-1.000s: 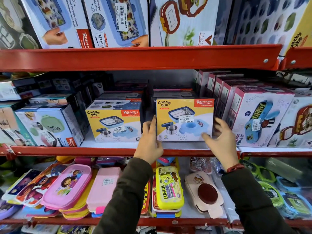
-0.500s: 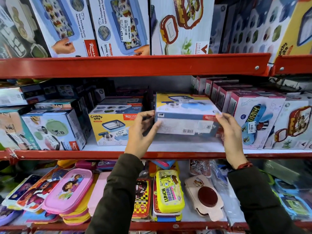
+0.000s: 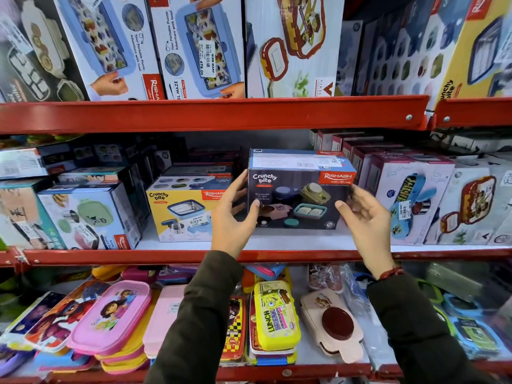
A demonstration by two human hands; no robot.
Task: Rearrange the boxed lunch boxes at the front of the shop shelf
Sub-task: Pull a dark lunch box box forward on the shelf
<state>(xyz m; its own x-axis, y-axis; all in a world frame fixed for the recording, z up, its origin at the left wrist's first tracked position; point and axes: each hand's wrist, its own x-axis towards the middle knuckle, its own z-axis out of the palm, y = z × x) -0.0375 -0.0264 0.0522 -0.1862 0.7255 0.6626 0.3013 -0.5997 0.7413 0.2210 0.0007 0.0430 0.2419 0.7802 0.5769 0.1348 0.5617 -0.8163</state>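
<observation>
A Crunchy Bite lunch box carton (image 3: 299,195) stands at the middle of the centre shelf with its dark printed face toward me and a white label panel on top. My left hand (image 3: 232,217) grips its left edge, thumb on the lower front corner. My right hand (image 3: 365,220) holds its right edge, thumb on the front. Just left of it a second Crunchy Bite carton (image 3: 180,206) shows its yellow face, partly hidden by my left hand. Both sit behind the shelf's red front lip (image 3: 166,256).
Pink-topped cartons (image 3: 410,200) crowd the right of the shelf, and a green lunch box carton (image 3: 86,217) stands at the left. The red upper shelf edge (image 3: 221,115) hangs close overhead. Loose plastic lunch boxes (image 3: 110,314) cover the shelf below.
The carton showed its yellow face, was tipped so its underside faced me, and now stands with its dark face forward. Both hands stayed on its sides.
</observation>
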